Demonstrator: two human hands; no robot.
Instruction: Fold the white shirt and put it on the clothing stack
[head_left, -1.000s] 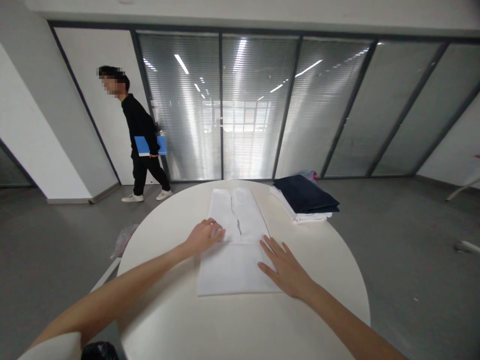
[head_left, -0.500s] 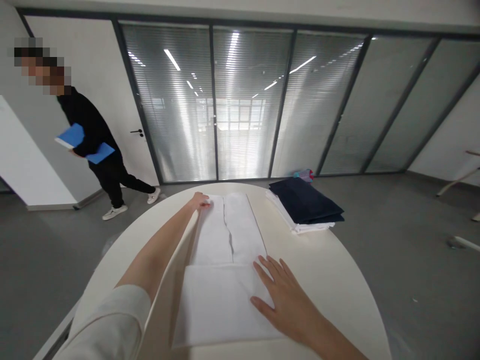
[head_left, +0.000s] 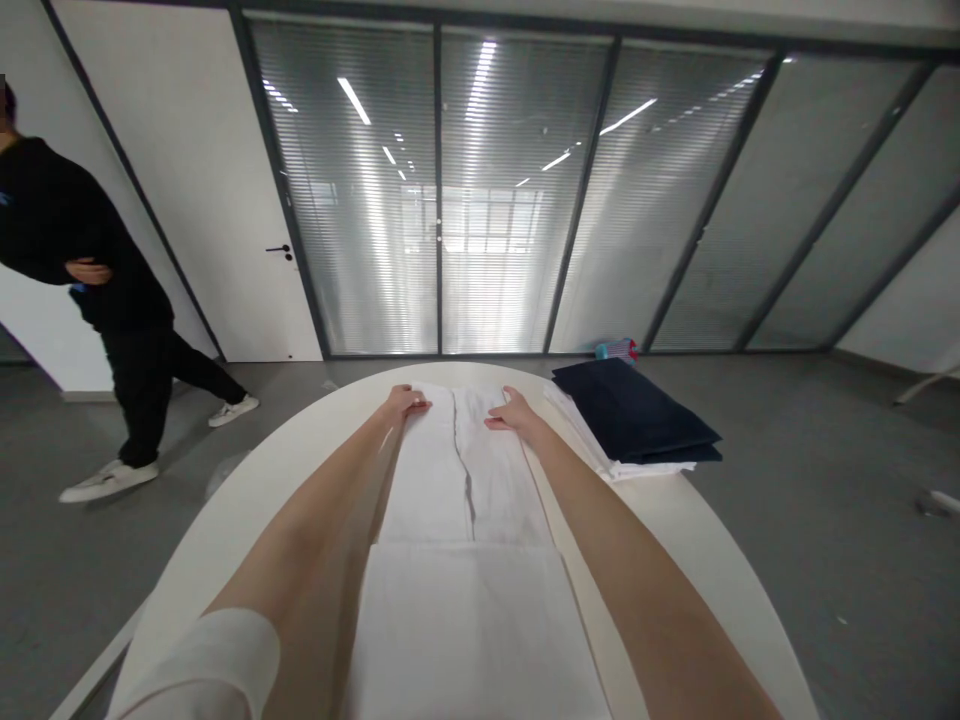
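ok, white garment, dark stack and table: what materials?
White garment: looks like thin woven cloth, matte; it lies flat with a crisp fold and a soft seam line. Dark stack: navy fabric, matte, folded over white layers. Table: smooth off-white top with a faint sheen, probably laminate or painted board. Both hands, left and right, rest on the garment's far end.

You face a wall of glass panels with closed blinds (head_left: pixel 510 200) reflecting ceiling strip lights, a white door (head_left: pixel 217 200) at its left, and grey floor (head_left: pixel 825 480) around the round white table (head_left: pixel 675 520).
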